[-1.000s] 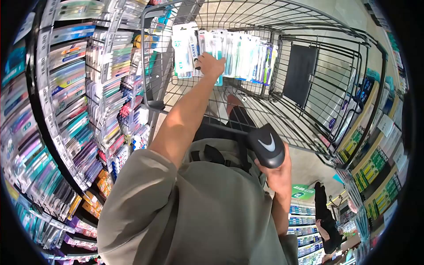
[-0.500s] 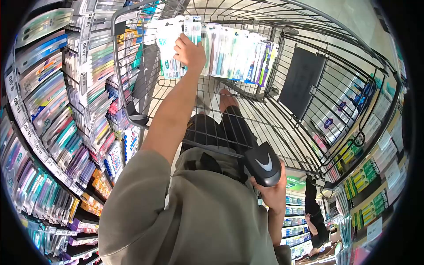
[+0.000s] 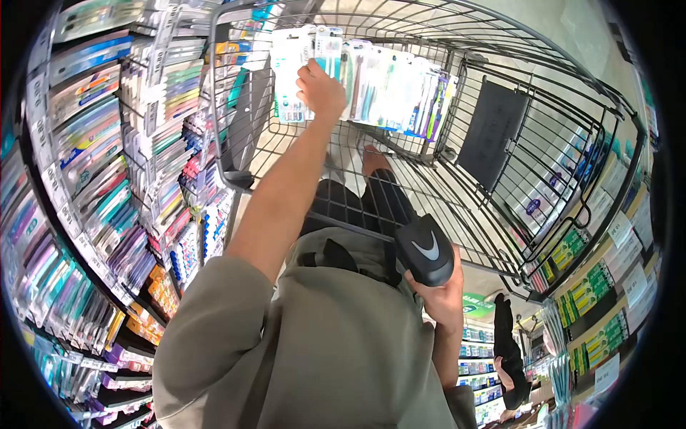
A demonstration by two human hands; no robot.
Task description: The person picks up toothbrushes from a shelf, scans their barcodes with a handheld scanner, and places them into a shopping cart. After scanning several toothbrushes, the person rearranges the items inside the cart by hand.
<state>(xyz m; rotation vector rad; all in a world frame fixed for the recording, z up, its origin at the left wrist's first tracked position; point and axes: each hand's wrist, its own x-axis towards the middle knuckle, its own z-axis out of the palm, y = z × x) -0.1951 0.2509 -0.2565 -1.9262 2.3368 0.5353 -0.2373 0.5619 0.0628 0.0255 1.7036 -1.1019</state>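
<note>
Our reach has shifted to the left end of the row of toothbrush packs (image 3: 389, 89).
Nearest us, our right hand (image 3: 444, 292) stays clamped round the dark handheld device (image 3: 423, 252), as it was a second ago. Farther out, our left hand (image 3: 321, 87) has moved from nearer mid-row; its fingers curl over a clear-fronted pack (image 3: 328, 44), though we cannot tell whether they grip it. That pack overlaps the leftmost ones inside the wire cart (image 3: 237, 179), so the handling now seems centred at that end.
</note>
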